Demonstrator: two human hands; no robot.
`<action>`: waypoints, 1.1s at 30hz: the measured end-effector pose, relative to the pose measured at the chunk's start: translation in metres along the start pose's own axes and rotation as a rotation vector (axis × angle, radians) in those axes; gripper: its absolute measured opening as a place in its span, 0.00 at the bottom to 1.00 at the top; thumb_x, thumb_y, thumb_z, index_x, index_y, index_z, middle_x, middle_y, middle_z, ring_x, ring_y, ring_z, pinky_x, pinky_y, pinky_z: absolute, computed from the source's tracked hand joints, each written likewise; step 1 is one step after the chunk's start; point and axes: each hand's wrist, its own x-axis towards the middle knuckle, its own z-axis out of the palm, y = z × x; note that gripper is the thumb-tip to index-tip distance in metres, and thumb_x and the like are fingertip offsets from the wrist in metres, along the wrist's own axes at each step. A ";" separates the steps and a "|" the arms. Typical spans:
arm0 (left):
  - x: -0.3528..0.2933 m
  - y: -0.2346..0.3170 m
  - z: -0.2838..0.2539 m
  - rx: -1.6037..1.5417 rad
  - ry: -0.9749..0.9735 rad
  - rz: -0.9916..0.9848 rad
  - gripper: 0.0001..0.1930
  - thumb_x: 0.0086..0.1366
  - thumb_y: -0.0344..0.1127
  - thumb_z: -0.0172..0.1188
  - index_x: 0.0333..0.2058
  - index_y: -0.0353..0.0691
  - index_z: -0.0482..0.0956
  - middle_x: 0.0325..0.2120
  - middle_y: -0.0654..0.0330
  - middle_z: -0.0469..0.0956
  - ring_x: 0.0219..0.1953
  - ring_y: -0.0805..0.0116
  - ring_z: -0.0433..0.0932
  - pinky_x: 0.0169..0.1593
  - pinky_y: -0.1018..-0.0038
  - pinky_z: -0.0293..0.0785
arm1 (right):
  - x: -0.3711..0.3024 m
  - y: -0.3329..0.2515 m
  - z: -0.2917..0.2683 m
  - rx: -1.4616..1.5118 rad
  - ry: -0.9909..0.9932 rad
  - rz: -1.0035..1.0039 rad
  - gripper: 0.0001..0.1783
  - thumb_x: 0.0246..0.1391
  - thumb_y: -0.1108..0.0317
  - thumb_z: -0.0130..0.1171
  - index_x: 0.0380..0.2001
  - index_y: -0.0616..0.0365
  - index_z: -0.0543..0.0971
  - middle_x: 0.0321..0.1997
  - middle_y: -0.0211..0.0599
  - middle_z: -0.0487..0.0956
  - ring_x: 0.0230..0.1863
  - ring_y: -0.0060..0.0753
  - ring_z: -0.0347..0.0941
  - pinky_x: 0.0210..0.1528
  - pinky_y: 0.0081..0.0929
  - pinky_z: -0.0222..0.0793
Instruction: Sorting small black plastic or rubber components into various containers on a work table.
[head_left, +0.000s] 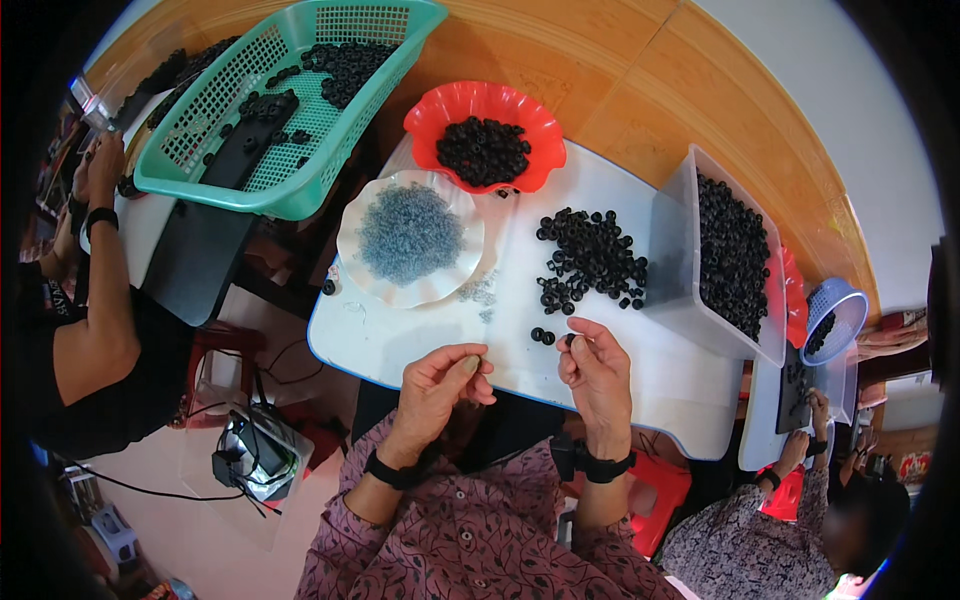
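My right hand (600, 380) pinches a small black ring-shaped part (571, 340) between thumb and fingertips, just above the table's near edge. To its left, my left hand (437, 392) has thumb and forefinger pressed together; whatever lies between them is too small to make out. A loose pile of black ring-shaped parts (592, 252) lies on the white table beyond my right hand, with a few strays close to it. Past my left hand, a white scalloped plate (352, 252) bears a heap of tiny translucent bluish pieces (410, 232), some spilled beside it.
A red wavy bowl (550, 135) of black parts stands at the back. On the right is a tall clear bin (680, 270) full of them. A green basket (300, 195) sits at the far left. Other people work at tables on both sides.
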 end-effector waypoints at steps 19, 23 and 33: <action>-0.008 0.005 0.018 -0.083 -0.072 -0.070 0.11 0.69 0.29 0.51 0.46 0.31 0.76 0.34 0.57 0.79 0.28 0.76 0.78 0.34 0.77 0.81 | -0.028 0.016 0.032 -0.105 -0.209 -0.028 0.08 0.61 0.73 0.54 0.41 0.64 0.76 0.38 0.34 0.79 0.31 0.17 0.71 0.33 0.15 0.66; -0.011 0.009 0.024 -0.055 -0.108 -0.077 0.11 0.70 0.29 0.50 0.46 0.32 0.76 0.35 0.55 0.79 0.28 0.75 0.77 0.34 0.75 0.81 | -0.028 0.022 0.034 -0.104 -0.232 -0.087 0.06 0.59 0.74 0.56 0.39 0.62 0.77 0.37 0.30 0.77 0.34 0.16 0.70 0.36 0.14 0.65; -0.014 0.008 0.027 -0.008 -0.111 -0.052 0.11 0.69 0.29 0.51 0.46 0.31 0.75 0.34 0.56 0.79 0.28 0.74 0.77 0.33 0.76 0.80 | -0.032 0.025 0.037 -0.184 -0.219 -0.181 0.06 0.58 0.78 0.56 0.39 0.63 0.77 0.38 0.29 0.73 0.37 0.19 0.72 0.43 0.18 0.69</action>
